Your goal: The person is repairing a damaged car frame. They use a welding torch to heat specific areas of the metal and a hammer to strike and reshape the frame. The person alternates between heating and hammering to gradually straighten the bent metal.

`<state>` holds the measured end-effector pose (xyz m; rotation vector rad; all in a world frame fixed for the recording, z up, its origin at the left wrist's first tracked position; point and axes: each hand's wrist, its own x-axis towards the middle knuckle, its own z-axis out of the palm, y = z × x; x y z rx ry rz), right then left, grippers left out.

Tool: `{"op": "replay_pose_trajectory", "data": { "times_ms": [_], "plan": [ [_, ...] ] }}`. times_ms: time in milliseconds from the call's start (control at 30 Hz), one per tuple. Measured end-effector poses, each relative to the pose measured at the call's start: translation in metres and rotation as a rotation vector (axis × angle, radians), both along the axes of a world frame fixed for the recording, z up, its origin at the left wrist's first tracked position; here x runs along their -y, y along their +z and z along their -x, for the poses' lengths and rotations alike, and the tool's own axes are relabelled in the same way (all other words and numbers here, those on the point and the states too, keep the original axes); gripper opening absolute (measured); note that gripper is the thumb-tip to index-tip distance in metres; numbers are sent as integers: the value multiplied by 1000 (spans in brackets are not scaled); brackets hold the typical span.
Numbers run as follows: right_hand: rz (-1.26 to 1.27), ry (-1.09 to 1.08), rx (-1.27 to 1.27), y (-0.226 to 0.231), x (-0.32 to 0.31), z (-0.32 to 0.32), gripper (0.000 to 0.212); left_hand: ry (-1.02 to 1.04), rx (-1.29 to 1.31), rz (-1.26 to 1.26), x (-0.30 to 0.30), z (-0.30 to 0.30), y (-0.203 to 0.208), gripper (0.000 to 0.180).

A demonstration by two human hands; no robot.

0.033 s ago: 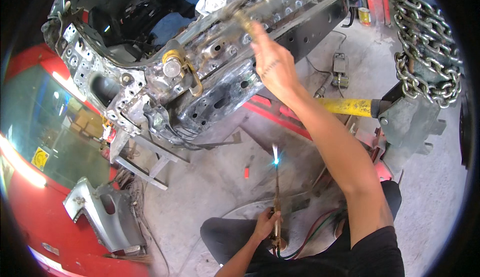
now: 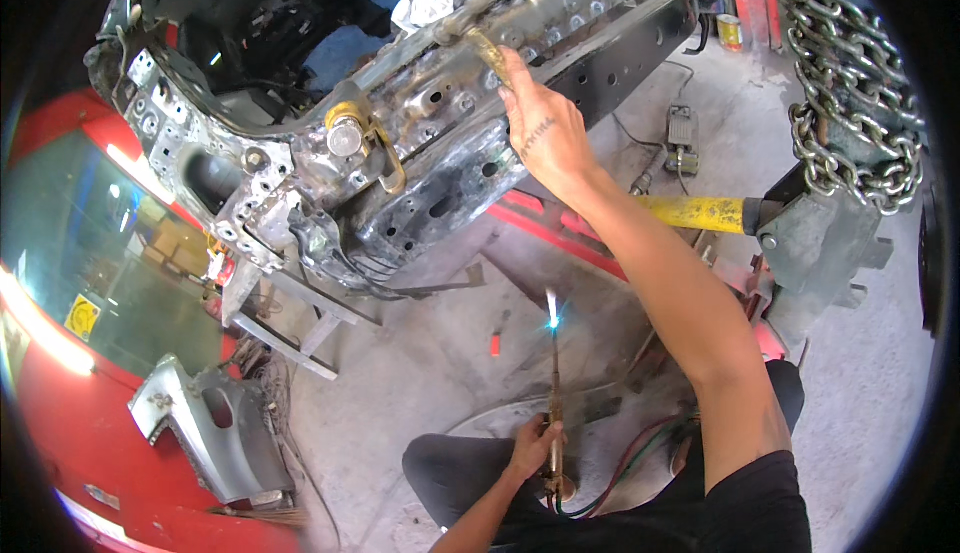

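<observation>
My right hand [image 2: 549, 138] is closed around a hammer [image 2: 486, 51], whose head meets or sits just over the upper edge of a bare-metal car body frame [image 2: 455, 103]. Low in front of me, my left hand [image 2: 537, 443] grips a gas torch [image 2: 556, 388]. A bright white and blue flame [image 2: 553, 311] burns at the torch tip, pointing away from me over the floor and apart from the frame. On the frame, left of the hammer, a yellowish clamp [image 2: 392, 158] is fastened.
Red and green hoses [image 2: 625, 463] run from the torch beside my legs. At right stand a yellow bar [image 2: 700, 213] and a heavy chain [image 2: 850, 83]. A silver fender panel [image 2: 215, 433] leans by a red car [image 2: 75, 413]. A metal stand [image 2: 300, 323] sits under the frame.
The hammer, smeared by motion before, now shows sharply at the frame's upper edge. My right hand has shifted slightly. The torch in my left hand stays nearly in place, still lit.
</observation>
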<state>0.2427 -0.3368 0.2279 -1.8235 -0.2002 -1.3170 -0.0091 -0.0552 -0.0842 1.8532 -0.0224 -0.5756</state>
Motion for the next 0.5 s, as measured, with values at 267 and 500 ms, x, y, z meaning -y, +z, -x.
{"op": "replay_pose_trajectory", "data": {
  "times_ms": [267,500],
  "plan": [
    [68,-14,-4,-1,1,-2,54,-6,-10,29,-2,-3,-12,42],
    [91,-58,112,7,-18,22,53,12,-37,36,-4,0,-9,39]
  ]
}}
